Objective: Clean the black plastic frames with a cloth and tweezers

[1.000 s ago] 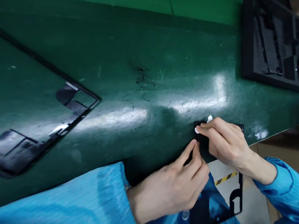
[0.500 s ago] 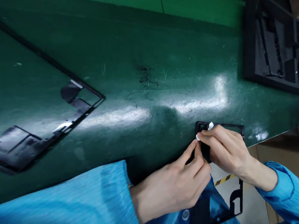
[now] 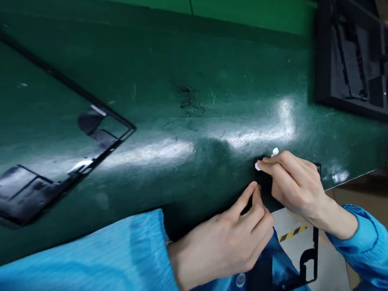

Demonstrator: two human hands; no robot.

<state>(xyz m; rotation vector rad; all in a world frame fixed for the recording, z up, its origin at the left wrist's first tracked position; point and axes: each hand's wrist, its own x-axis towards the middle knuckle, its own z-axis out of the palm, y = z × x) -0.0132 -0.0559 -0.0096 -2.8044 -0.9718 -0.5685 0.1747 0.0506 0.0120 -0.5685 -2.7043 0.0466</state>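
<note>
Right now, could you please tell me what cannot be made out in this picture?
In the head view:
White material: whether its two visible bits join is hidden by the right hand.
Held frame: partly covered by the right hand and left hand.
Other frame on the table: cut off by the left edge.
Black box: cut off by the right edge; its inside is partly too dark to read.
Dark strands: too small to identify.

Light seems to fall from above, leaving a broad white glare (image 3: 154, 153) across the glossy green tabletop (image 3: 133, 60), broken by a dark patch (image 3: 213, 150) near the middle. The left hand (image 3: 224, 239) and right hand (image 3: 294, 180) are softly lit and fairly clear; the black tray (image 3: 322, 72) sinks into gloom, its contents hard to read, and wide-angle distortion stretches the outer areas
</note>
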